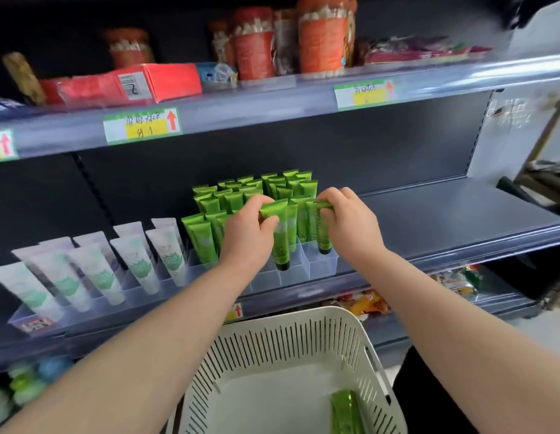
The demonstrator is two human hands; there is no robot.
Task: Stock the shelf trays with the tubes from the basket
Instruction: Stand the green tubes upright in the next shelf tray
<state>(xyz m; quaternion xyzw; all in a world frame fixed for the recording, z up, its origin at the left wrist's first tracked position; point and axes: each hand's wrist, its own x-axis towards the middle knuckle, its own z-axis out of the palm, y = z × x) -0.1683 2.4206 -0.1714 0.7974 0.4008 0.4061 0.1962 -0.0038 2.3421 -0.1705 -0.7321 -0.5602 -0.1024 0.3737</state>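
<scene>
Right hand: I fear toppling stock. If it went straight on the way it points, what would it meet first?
Probably the upright green plastic tubes packed in the clear plastic tray just beyond the right hand, which grips one green tube; depth is unclear.

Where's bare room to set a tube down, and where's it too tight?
Free: middle shelf right of the clear tray; basket floor left of its green tube. Crowded: standing green tubes around the left hand and right hand; white tubes beside them.
</scene>
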